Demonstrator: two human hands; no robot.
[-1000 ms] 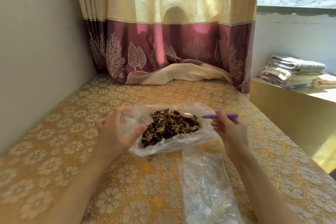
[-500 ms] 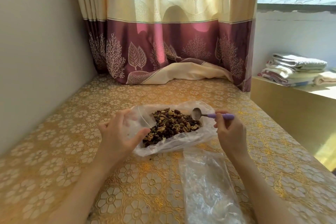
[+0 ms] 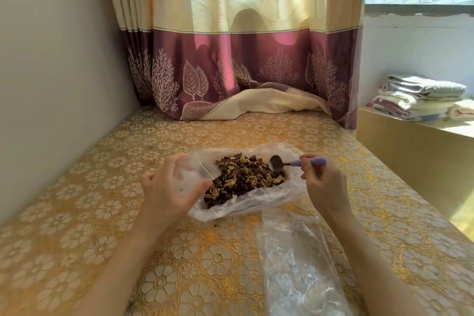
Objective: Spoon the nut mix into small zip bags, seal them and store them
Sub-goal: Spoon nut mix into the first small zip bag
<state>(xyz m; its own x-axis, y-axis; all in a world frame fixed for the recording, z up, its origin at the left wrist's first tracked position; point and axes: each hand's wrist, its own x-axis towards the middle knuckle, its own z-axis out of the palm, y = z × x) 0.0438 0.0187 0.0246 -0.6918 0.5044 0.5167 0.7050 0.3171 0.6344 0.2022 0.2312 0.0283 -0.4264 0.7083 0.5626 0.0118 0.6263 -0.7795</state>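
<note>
Lying across most of view: tabletop (image 3: 77, 213) w/ gold floral cover, running from near edge back to curtain (image 3: 243, 59). Hanging at far end, curtain hem bunching on cover, closing off back edge. Standing hard along left side: plain wall (image 3: 51, 59), so no room that way. Dropping off on right: tabletop edge, w/ lower ledge (image 3: 410, 156) beyond, stacked folded towels (image 3: 420, 97) sitting on it, well apart from work area.

Sitting mid-tabletop: big clear bag (image 3: 256, 202) spread open, nut mix (image 3: 246, 177) heaped inside, approx centre. Lying just in front & to right of it: flat stack of clear zip bags (image 3: 295, 264), near edge of big bag touching or overlapping its top, can't tell which. A few crumbs lying on cover just below big bag.

Left hand (image 3: 169, 187) cupping a small zip bag (image 3: 195, 169) at big bag's left side, grip partly closed, thumb & fingers pinching bag mouth open beside the mix. Right hand (image 3: 323, 182) holding spoon (image 3: 297, 163) by purple handle, grip closed round it w/ fingertips, metal bowl tipping down into right end of mix. Bowl content not clear.

Open room: bare cover left of left forearm, wide strip betw. big bag & curtain, narrower strip right of right hand before edge. Nothing else standing betw. hands.
</note>
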